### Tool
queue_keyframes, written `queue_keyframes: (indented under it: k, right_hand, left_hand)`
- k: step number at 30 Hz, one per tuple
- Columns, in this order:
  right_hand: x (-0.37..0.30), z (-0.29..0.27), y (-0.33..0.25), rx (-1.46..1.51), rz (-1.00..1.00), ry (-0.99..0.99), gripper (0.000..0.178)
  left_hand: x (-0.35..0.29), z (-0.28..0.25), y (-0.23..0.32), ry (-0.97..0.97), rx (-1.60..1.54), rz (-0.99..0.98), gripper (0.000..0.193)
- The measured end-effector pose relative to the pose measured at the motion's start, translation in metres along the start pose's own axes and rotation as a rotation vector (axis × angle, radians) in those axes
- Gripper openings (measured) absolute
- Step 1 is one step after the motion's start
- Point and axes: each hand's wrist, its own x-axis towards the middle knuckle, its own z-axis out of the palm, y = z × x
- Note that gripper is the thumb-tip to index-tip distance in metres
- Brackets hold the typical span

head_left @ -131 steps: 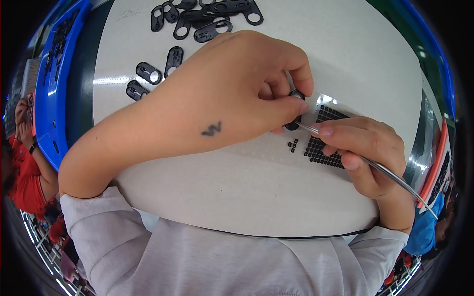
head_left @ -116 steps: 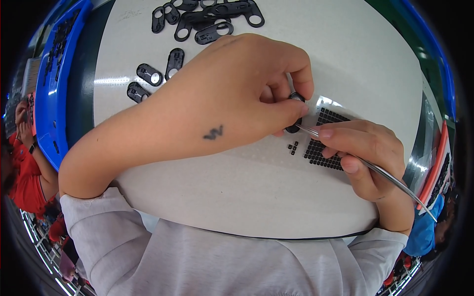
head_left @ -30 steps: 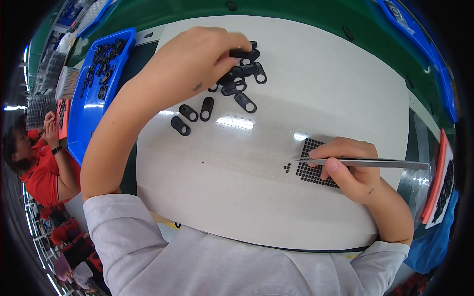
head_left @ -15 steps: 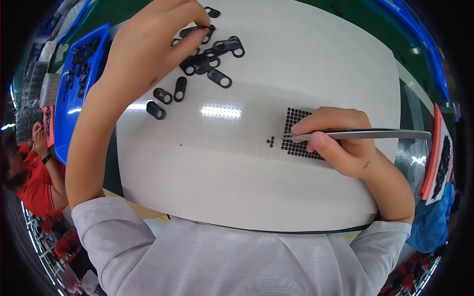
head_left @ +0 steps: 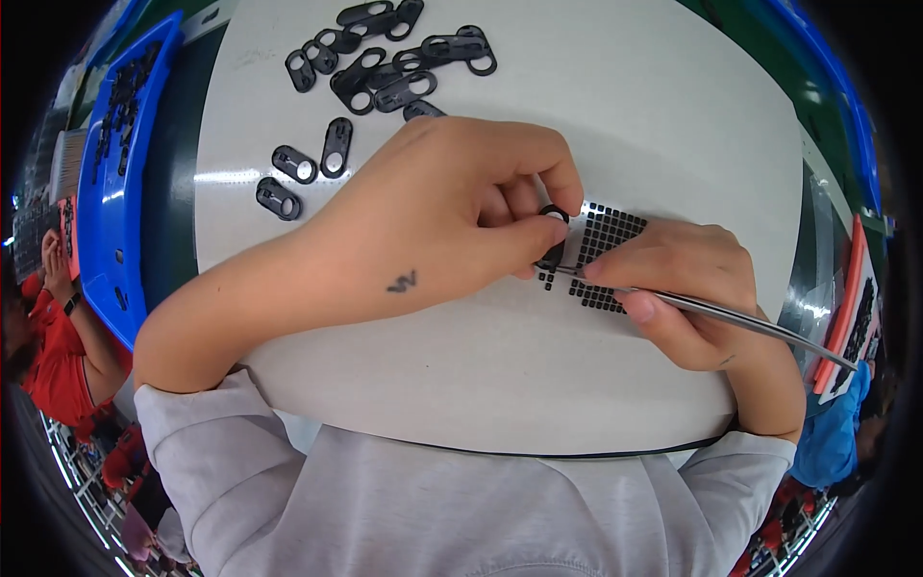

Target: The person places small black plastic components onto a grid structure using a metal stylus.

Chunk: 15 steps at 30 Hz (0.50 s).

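Between its thumb and fingers, my left hand (head_left: 471, 207) pinches a small black oval part with a round hole (head_left: 551, 252). My right hand (head_left: 678, 284) grips metal tweezers (head_left: 735, 318), whose tips meet the lower end of that part. Whether the tips hold a tiny piece I cannot tell. Beneath my right hand lies a grid of tiny black square pads (head_left: 608, 231), partly covered by the fingers. A few loose pads (head_left: 546, 280) sit just left of the grid, below the held part.
More black oval parts (head_left: 404, 91) lie in a loose cluster at the far left of the white table (head_left: 461, 385). A blue tray (head_left: 113, 216) with black pieces stands at the left. To the right is a red-edged board (head_left: 839, 308). A person in red (head_left: 69, 351) sits at far left.
My left hand has come from the far cluster toward the middle, bringing one oval part to the tweezers. The tweezers' back end has swung nearer to me.
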Motion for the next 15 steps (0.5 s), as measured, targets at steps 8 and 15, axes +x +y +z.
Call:
queue_keyframes:
  k: [8,15]
  right_hand:
    - [0.0016,-0.0014,0.0013,0.242,0.054,0.057,0.024]
    - [0.0013,0.0022,0.0032,0.026,-0.096,0.01,0.021]
  left_hand:
    - [-0.0002,-0.001,0.0001,0.016,-0.015,-0.009,0.006]
    - [0.001,0.0005,-0.0019,0.02,0.032,-0.001,0.006]
